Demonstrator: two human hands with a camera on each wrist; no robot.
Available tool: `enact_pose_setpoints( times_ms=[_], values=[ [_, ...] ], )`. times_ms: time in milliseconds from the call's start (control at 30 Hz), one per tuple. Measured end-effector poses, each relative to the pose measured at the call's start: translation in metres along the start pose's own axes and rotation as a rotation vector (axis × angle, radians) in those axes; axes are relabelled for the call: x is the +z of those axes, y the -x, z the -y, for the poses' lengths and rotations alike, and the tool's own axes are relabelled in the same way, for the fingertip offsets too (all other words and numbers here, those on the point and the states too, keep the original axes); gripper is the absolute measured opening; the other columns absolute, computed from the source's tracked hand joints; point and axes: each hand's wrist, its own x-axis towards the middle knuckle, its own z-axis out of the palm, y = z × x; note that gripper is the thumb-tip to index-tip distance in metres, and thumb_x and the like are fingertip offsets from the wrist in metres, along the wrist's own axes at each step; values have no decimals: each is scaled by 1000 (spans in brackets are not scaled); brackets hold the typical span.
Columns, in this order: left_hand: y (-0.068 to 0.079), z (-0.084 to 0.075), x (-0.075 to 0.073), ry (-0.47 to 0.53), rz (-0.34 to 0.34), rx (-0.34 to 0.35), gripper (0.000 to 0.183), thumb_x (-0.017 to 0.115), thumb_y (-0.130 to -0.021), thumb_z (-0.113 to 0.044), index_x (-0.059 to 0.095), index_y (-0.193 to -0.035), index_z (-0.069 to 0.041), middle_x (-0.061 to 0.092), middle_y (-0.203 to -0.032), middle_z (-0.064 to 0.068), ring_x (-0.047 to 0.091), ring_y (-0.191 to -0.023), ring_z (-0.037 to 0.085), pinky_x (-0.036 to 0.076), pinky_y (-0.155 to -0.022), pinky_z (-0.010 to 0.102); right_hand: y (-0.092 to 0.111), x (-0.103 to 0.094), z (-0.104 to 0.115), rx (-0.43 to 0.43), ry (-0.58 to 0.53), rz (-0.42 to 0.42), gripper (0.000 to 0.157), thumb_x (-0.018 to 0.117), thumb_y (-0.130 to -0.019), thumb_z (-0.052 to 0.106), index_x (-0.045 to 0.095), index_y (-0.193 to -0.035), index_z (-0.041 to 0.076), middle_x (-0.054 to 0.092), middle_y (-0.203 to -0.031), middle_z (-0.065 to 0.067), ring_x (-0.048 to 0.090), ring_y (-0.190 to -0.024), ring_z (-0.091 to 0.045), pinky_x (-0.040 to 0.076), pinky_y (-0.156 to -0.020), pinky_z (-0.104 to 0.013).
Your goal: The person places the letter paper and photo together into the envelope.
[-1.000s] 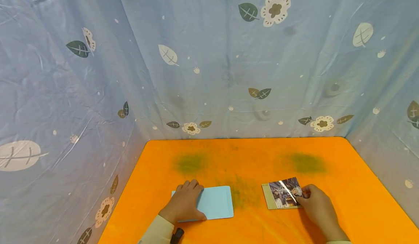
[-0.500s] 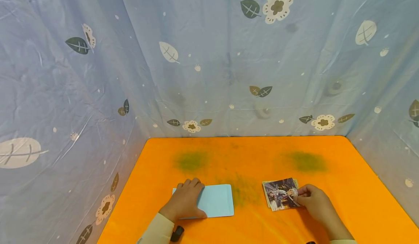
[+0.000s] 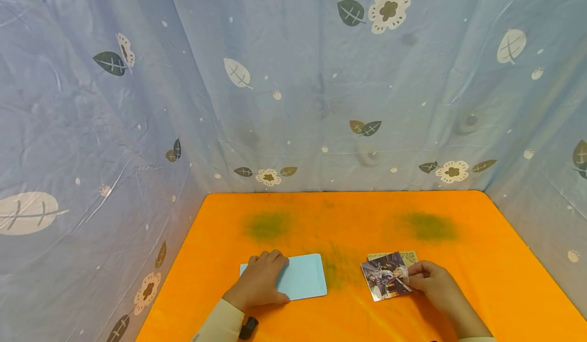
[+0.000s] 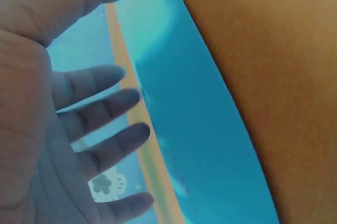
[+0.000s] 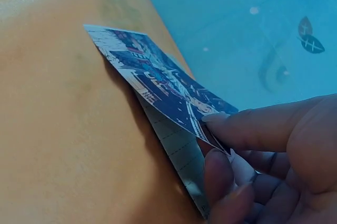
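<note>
My left hand (image 3: pixel 262 279) spans a light-blue envelope (image 3: pixel 303 277), thumb along the near edge and fingertips at the far edge. In the left wrist view the blue envelope (image 4: pixel 184 108) runs between the thumb and spread fingers (image 4: pixel 108 105). My right hand (image 3: pixel 433 283) pinches the right side of a glossy picture card (image 3: pixel 385 277) with a dark, colourful drawing. The card slants above a beige patterned card (image 3: pixel 409 257), covering most of it. In the right wrist view, a pale sheet with dashed lines (image 5: pixel 176 147) shows beneath the picture card.
An orange table (image 3: pixel 339 219) with greenish smudges bears everything. Blue patterned curtains (image 3: pixel 321 77) rise behind it and on both sides. A small black object (image 3: pixel 248 327) is by my left sleeve.
My right hand has drawn the picture card left and toward me, uncovering more of the beige card's far side. The envelope under my left hand has turned slightly, its right end farther away.
</note>
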Motion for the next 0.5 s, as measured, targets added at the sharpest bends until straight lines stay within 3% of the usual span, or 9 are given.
enact_pose_setpoints(
  times_ms=[167, 267, 500],
  values=[
    [1, 2, -1, 9, 20, -57, 95, 94, -74, -63, 64, -144, -7, 56, -136, 7, 54, -116, 32, 45, -92, 61, 0, 1, 0, 10, 1, -3, 18, 75, -101, 2, 66, -112, -9, 66, -94, -7, 61, -80, -24, 53, -68, -33],
    [2, 2, -3, 21, 34, -84, 96, 94, -73, -64, 65, -143, -6, 56, -135, 8, 53, -114, 32, 44, -91, 60, 0, 0, 0, 12, 14, -1, 19, 74, -102, 4, 66, -113, -9, 67, -94, -6, 62, -81, -24, 53, -68, -33],
    [0, 5, 1, 41, 48, -95, 93, 94, -73, -65, 67, -141, -8, 55, -131, 5, 51, -111, 29, 44, -92, 59, 0, -4, -1, 36, -66, 40, 19, 66, -104, -1, 66, -118, -14, 71, -97, -9, 67, -83, -28, 60, -70, -39]
  ],
)
